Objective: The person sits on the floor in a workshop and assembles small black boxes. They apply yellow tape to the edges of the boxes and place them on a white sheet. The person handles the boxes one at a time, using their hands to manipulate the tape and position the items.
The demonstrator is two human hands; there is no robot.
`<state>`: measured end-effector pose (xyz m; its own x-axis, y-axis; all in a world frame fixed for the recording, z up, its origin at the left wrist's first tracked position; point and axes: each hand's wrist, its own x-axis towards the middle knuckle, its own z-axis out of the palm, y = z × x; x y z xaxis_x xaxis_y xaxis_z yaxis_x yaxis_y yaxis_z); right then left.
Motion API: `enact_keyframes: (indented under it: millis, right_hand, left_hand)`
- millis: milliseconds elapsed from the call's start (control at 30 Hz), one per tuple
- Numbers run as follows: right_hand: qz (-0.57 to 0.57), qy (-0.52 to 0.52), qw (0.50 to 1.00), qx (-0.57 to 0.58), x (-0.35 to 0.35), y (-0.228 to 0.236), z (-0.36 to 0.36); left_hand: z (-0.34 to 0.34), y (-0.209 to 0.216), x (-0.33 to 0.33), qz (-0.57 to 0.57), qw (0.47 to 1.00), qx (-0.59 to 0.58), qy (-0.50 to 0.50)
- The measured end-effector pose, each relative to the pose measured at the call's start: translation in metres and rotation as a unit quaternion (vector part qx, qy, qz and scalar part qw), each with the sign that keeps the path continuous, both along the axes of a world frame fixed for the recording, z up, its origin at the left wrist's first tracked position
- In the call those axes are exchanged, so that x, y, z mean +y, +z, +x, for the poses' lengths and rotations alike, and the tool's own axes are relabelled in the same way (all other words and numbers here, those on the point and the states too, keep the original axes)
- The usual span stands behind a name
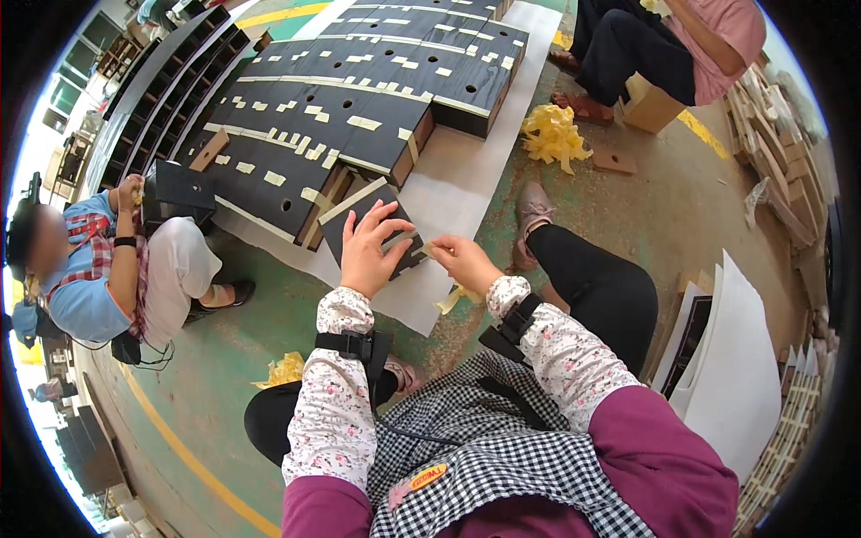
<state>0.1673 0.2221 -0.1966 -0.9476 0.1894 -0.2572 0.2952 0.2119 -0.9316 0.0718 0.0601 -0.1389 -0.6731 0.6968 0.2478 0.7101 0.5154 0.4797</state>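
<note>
At the near end of a long white floor sheet point(456, 179), my left hand point(368, 253) spreads, fingers apart, over a black rectangular wooden box point(334, 236), apparently to steady it, while my right hand point(468, 264) pinches thumb to forefinger on a pale yellow tape strip point(430, 247). Tape-dotted black wooden boxes point(395, 112) lie in rows beyond, the sheet probably guarding their surfaces.

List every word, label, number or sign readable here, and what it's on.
Orange patch on the checked apron: carries short lettering, which I won't copy out.
Black box at the left hand: no lettering I can make out.
Far background, left: too small and blurred to read.
</note>
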Motion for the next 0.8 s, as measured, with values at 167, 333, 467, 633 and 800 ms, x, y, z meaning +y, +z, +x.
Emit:
enact_keyframes:
  millis: [167,333,467,633,800]
  right_hand:
    - [-0.009,0.001,1.000,-0.023,0.002,0.007,0.003]
    - [0.103,-0.036,0.988,0.111,0.010,0.021,-0.002]
    - [0.321,-0.026,0.915,0.243,0.000,0.056,-0.020]
    - [0.449,0.060,0.847,0.278,0.002,0.048,-0.035]
    - [0.505,0.134,0.806,0.277,0.000,0.059,-0.037]
  left_hand:
    - [0.002,-0.001,0.003,-0.001,1.000,0.029,-0.005]
    - [-0.008,-0.003,-0.006,0.020,0.998,-0.038,-0.043]
    - [-0.037,0.024,-0.017,-0.073,0.995,-0.024,-0.062]
    - [-0.042,0.008,-0.018,-0.154,0.984,0.087,0.027]
    - [-0.010,-0.001,-0.018,-0.126,0.981,0.048,0.140]
